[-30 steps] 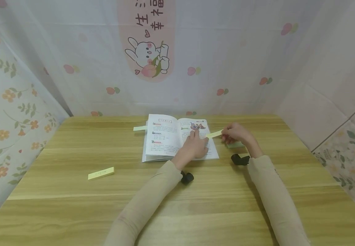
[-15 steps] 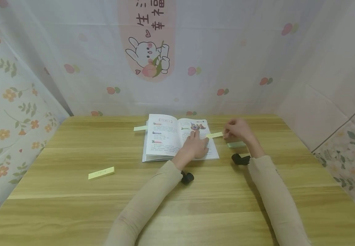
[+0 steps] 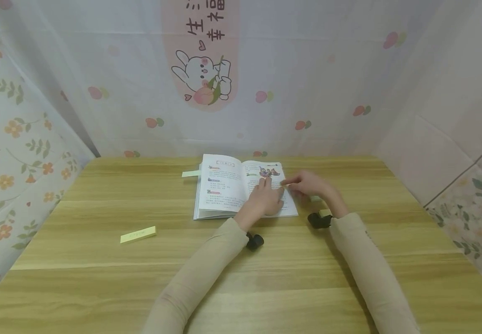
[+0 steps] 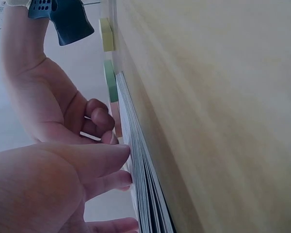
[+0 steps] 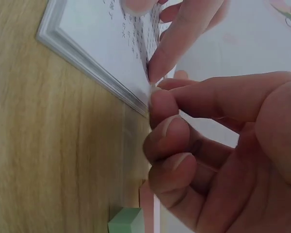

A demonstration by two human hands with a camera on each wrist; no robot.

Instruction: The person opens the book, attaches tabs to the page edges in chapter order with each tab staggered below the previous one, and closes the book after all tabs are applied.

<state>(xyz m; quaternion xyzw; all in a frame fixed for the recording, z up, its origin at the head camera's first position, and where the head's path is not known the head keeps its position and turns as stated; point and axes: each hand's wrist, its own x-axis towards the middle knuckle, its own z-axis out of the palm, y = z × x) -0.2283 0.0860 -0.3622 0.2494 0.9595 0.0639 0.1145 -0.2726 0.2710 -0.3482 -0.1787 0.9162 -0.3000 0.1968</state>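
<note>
An open book (image 3: 225, 185) with printed pages lies toward the back of the wooden table. My left hand (image 3: 263, 199) rests on its right page with the fingers spread. At that page's outer edge, my right hand (image 3: 307, 183) touches a yellow sticky strip (image 3: 282, 186), its index finger reaching over it. The hand covers most of the strip. In the right wrist view, the right hand's lower fingers (image 5: 172, 133) are bent, and the index finger and thumb meet the page edge near a left fingertip. A pale green strip (image 3: 191, 174) sticks out from the book's left side.
A yellow sticky-note pad (image 3: 138, 234) lies at the left of the table (image 3: 99, 287). Beside the right hand are a green pad (image 5: 126, 221), an orange-pink pad (image 5: 146, 206) and another yellow pad (image 4: 105, 35). A printed curtain (image 3: 307, 83) hangs behind.
My right hand first draws away from the yellow strip's outer end, then moves left over the strip to the page edge. The left hand stays on the page.
</note>
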